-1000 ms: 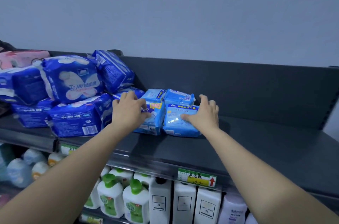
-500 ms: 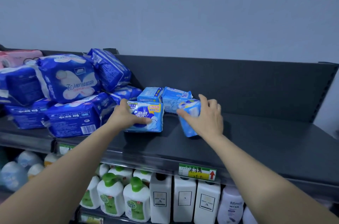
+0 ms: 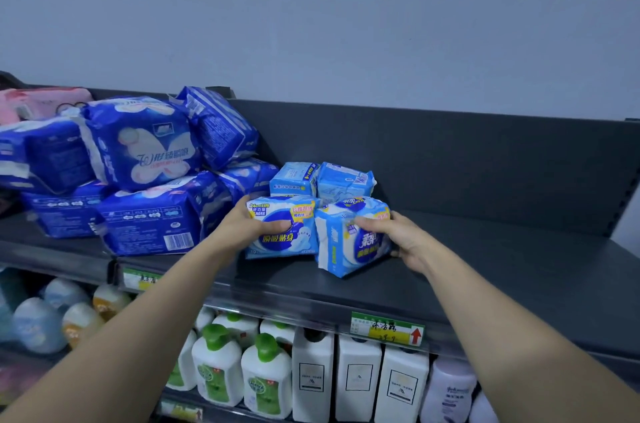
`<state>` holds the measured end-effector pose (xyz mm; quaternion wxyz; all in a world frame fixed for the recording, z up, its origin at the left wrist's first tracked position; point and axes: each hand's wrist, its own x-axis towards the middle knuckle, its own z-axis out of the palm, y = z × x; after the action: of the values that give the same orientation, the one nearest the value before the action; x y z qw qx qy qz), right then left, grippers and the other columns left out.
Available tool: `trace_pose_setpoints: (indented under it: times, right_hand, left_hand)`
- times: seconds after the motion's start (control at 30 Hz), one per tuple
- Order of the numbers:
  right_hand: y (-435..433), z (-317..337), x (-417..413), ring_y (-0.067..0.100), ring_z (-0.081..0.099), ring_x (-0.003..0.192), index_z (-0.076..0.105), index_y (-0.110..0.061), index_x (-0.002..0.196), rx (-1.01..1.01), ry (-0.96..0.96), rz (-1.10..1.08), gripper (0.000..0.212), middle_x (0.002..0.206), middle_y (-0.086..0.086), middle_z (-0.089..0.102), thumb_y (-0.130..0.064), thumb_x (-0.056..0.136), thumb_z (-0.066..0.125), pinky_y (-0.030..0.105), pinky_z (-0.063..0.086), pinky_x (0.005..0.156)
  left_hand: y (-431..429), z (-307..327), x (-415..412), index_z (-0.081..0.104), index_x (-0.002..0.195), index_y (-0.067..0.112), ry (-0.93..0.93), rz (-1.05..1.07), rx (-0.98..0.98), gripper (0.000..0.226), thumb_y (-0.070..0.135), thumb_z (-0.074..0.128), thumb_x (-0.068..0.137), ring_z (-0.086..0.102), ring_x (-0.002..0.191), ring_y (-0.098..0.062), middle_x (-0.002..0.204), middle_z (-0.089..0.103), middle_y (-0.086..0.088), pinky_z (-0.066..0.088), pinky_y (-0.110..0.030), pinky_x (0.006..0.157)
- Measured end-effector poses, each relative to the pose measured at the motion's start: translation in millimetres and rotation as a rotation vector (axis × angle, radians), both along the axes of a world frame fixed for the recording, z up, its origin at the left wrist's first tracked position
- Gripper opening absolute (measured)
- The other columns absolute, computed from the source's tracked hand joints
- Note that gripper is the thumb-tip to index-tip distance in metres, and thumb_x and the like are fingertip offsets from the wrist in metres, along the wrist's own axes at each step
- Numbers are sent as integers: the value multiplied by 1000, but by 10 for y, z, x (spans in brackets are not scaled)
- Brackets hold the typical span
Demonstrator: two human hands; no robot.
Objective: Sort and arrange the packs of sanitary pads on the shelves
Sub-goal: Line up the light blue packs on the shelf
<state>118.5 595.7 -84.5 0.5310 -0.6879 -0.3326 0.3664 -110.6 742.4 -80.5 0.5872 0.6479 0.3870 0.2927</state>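
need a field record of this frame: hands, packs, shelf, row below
left hand: grips left light-blue pack, upright, front to camera
right hand: grips right light-blue pack, tilted, lower corner at the shelf
behind: two smaller light-blue packs, side by side
left of them: dark-blue pile, loosely stacked; pink pack at far left
right half of shelf: bare
row below: green-capped bottles, white bottles

We read "24cm日用" and "瞬吸贴身" on the left light-blue pack [image 3: 282, 226] near the shelf's [image 3: 485, 270] front edge, "Dettol" on the green-capped bottles [image 3: 266, 384] below, and a red arrow on the price tag [image 3: 387, 328].
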Motion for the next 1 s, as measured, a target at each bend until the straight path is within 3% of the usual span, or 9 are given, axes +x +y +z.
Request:
trace_pose_setpoints:
  times: [0.07, 0.13, 0.2, 0.27, 0.33, 0.53, 0.67, 0.8, 1.0]
  right_hand:
    - [-21, 7, -22, 15, 73, 86, 70, -15, 104, 13, -2, 31, 61, 91, 1, 77, -44, 53, 88, 29, 54, 85]
    - [-33, 14, -68, 14, 73, 83, 72, -12, 102, 52, 19, -7, 43, 90, 3, 77, -37, 69, 82, 25, 55, 77]
    - [-85, 8, -123, 16, 72, 86, 71, -11, 104, 80, 43, 24, 30, 94, 5, 76, -22, 77, 79, 28, 55, 85]
    - [-163, -31, -161, 18, 70, 93, 65, -15, 111, 89, -5, 62, 40, 101, 4, 75, -6, 74, 79, 33, 52, 92]
    - [-248, -67, -195, 16, 70, 95, 58, -21, 116, 110, -77, -40, 56, 104, 0, 74, -3, 70, 83, 33, 54, 88]
    - [-454, -167, -363, 13, 70, 84, 55, -18, 95, 268, -198, -434, 36, 94, -3, 71, -15, 74, 84, 33, 57, 75]
    - [-674, -255, -411, 14, 69, 84, 51, -19, 87, 358, -233, -695, 36, 91, -1, 68, -15, 73, 84, 37, 57, 75]
    - [-978, -268, -453, 15, 67, 86, 49, -23, 85, 426, -311, -900, 37, 90, -3, 68, -16, 72, 84, 38, 56, 78]
    - [-1613, -178, -501, 15, 67, 84, 48, -24, 82, 373, -431, -1095, 38, 92, -1, 68, -21, 72, 85, 40, 55, 79]
  left_hand:
    - [-11, -38, 39, 54, 121, 10, -54, 43, -37, 99, 31, 99, 35, 72, 91, -25, 106, 73, -10, 57, -42, 84]
    - [-68, -59, 92, 54, 116, 12, -122, 137, -47, 77, 18, 94, 51, 72, 84, -22, 101, 72, -8, 58, -35, 71]
    - [-116, -92, 156, 49, 116, 12, -171, 226, -68, 68, 10, 90, 61, 70, 81, -20, 100, 69, -7, 57, -32, 65]
    - [-124, -141, 203, 45, 119, 9, -201, 290, -73, 74, 13, 91, 61, 69, 87, -22, 103, 67, -7, 58, -39, 75]
    - [-124, -165, 239, 47, 117, 7, -228, 304, -76, 72, 14, 91, 61, 69, 92, -24, 106, 67, -8, 57, -43, 84]
    - [-317, -210, 369, 56, 96, 15, -349, 311, -72, 44, 8, 87, 66, 70, 87, -22, 101, 70, -8, 57, -36, 77]
    - [-512, -162, 459, 57, 100, 13, -418, 242, -67, 43, 5, 85, 68, 69, 84, -19, 100, 70, -6, 56, -31, 69]
    - [-689, -103, 593, 59, 100, 13, -423, 106, -50, 44, 7, 86, 66, 70, 90, -22, 100, 72, -5, 58, -38, 81]
    - [-1134, -94, 858, 57, 93, 17, -391, -115, -76, 41, 6, 86, 66, 70, 90, -22, 102, 71, -8, 58, -39, 81]
